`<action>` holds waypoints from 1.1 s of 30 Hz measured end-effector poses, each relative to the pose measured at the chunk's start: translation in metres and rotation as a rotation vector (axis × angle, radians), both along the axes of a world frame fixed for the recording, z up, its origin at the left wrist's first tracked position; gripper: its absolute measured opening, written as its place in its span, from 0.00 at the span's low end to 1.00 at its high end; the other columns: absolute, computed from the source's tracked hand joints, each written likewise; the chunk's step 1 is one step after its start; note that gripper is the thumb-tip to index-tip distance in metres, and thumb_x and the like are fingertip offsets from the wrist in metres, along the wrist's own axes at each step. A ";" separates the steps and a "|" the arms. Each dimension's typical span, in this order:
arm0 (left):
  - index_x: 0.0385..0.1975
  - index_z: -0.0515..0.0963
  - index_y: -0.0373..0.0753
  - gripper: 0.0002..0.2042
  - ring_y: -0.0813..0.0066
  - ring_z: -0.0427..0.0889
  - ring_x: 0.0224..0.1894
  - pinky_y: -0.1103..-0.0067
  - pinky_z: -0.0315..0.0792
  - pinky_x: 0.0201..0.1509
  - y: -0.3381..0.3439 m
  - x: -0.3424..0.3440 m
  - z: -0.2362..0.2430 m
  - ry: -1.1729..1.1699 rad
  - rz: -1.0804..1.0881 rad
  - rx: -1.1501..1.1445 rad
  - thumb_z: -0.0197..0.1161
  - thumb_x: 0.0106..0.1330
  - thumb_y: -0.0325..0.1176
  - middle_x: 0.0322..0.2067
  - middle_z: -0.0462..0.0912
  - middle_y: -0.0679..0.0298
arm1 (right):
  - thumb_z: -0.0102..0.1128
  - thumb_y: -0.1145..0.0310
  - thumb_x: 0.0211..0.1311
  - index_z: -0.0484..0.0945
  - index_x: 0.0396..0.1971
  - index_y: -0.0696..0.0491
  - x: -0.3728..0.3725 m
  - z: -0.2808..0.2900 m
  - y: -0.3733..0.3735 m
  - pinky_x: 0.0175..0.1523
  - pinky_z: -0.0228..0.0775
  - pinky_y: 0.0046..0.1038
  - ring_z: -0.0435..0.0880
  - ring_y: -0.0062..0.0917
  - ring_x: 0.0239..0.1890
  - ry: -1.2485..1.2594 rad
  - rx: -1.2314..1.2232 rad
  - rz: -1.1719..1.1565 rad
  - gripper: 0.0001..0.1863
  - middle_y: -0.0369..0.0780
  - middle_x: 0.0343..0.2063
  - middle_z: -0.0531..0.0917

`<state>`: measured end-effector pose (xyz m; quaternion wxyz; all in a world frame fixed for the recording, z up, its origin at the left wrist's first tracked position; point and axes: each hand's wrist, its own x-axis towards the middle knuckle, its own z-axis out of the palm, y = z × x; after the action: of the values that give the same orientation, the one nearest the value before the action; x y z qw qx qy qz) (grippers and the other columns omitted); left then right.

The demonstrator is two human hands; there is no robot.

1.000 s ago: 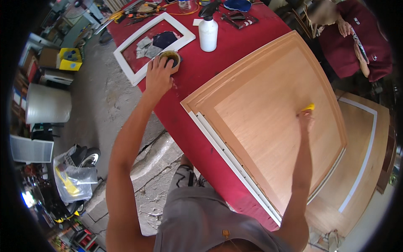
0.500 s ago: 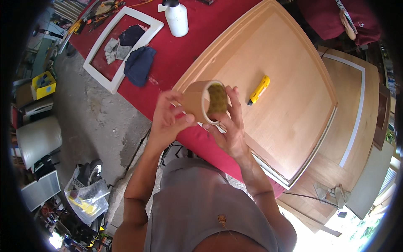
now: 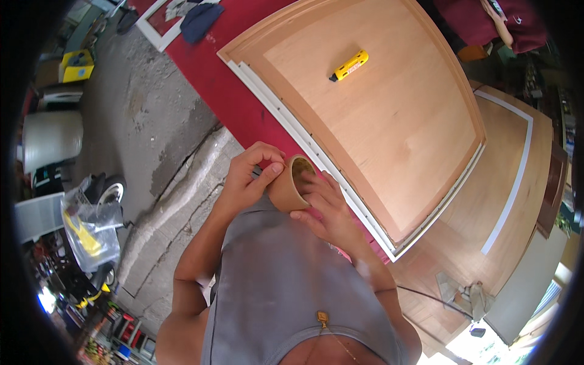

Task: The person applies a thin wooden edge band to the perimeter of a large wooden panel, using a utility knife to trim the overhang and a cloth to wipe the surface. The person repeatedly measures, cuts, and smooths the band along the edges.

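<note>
I hold a roll of brown tape low in front of my chest. My left hand pinches its left side with thumb and fingers. My right hand grips the roll from the right, fingers in its hollow core. A yellow-and-black utility knife lies on a pale wooden panel with a moulded border. A white strip with dark dots runs along the panel's left edge.
The red-topped bench holds a white frame and dark cloth. A second wooden panel is at right; a co-worker in maroon stands at upper right. A bagged item with wheels is at left, on concrete.
The tape roll was lifted from near the white frame and moved down toward me in both hands. My right hand let go of the knife, which stays on the panel.
</note>
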<state>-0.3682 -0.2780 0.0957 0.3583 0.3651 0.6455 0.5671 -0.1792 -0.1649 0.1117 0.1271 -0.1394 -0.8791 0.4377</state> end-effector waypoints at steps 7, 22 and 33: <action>0.35 0.74 0.34 0.05 0.58 0.82 0.38 0.68 0.75 0.56 -0.022 0.046 0.009 0.539 0.146 0.053 0.62 0.65 0.26 0.32 0.81 0.57 | 0.69 0.56 0.56 0.80 0.33 0.57 0.026 -0.014 -0.011 0.47 0.63 0.37 0.69 0.33 0.37 -0.309 -0.209 -0.104 0.18 0.41 0.26 0.79; 0.46 0.80 0.33 0.16 0.78 0.81 0.45 0.79 0.74 0.50 0.010 -0.071 -0.068 -0.529 0.348 -0.003 0.71 0.60 0.32 0.39 0.84 0.63 | 0.66 0.59 0.60 0.76 0.34 0.59 -0.113 -0.032 0.038 0.47 0.66 0.31 0.73 0.27 0.35 -0.313 -0.465 -0.066 0.17 0.40 0.29 0.78; 0.38 0.84 0.31 0.08 0.85 0.79 0.34 0.85 0.73 0.39 0.044 -0.170 -0.097 -0.360 0.307 -0.158 0.67 0.64 0.29 0.30 0.86 0.64 | 0.67 0.67 0.59 0.76 0.46 0.59 -0.197 -0.044 0.084 0.61 0.60 0.29 0.79 0.24 0.47 -0.462 -0.586 0.119 0.18 0.39 0.39 0.82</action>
<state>-0.5378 -0.2338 -0.0012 0.4045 0.1268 0.6614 0.6187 -0.3766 -0.0806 0.0679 -0.1453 -0.2137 -0.7287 0.6342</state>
